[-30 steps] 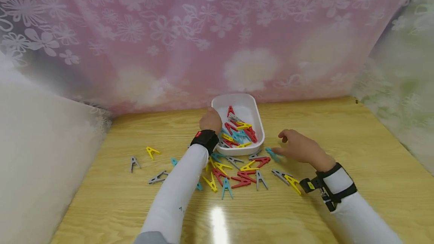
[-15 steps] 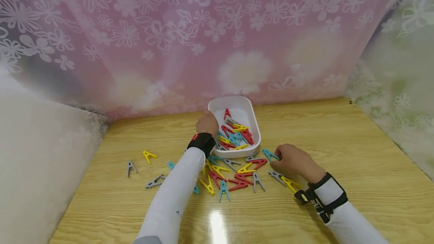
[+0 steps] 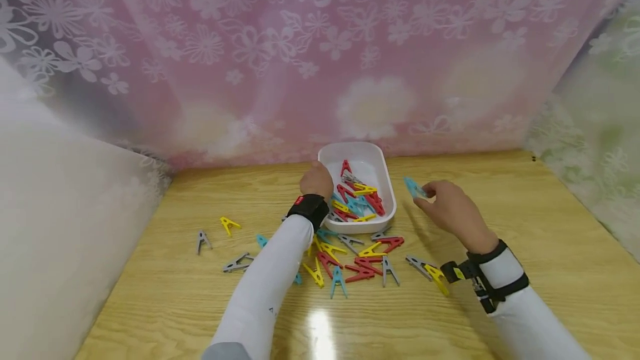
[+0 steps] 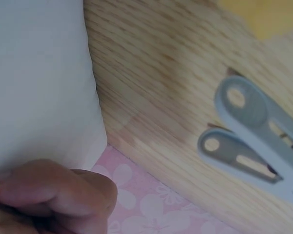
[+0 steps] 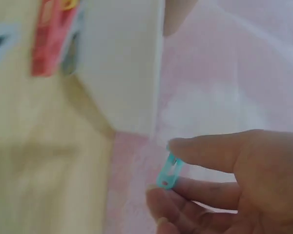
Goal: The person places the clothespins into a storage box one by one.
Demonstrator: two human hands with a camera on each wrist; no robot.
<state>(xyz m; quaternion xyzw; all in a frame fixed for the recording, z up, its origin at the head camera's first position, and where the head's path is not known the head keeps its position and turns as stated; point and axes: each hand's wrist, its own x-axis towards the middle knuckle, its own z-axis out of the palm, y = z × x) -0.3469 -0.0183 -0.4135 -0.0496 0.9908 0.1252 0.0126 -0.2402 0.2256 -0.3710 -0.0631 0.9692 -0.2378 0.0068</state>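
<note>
A white plastic tub (image 3: 389,199) holds several red, yellow, blue and grey clothespins. My left hand (image 3: 317,181) grips its left rim; in the left wrist view the curled fingers (image 4: 58,192) sit against the tub's wall. To the right of the tub, my right hand (image 3: 455,208) pinches a light blue clothespin (image 3: 414,188) between thumb and fingers, above the table. The right wrist view shows this clothespin (image 5: 169,173) near the tub's outer corner, apart from it.
Several loose clothespins lie in front of the tub, including a blue one (image 3: 338,282). A grey one (image 3: 418,266) and a yellow one (image 3: 438,279) lie below my right hand. Others, such as a yellow clothespin (image 3: 229,224), lie left. A pink floral cloth (image 3: 280,71) hangs behind the table.
My right hand has picked up the light blue clothespin beside the tub and raised it off the table, away from me. The left hand stays on the tub's rim.
</note>
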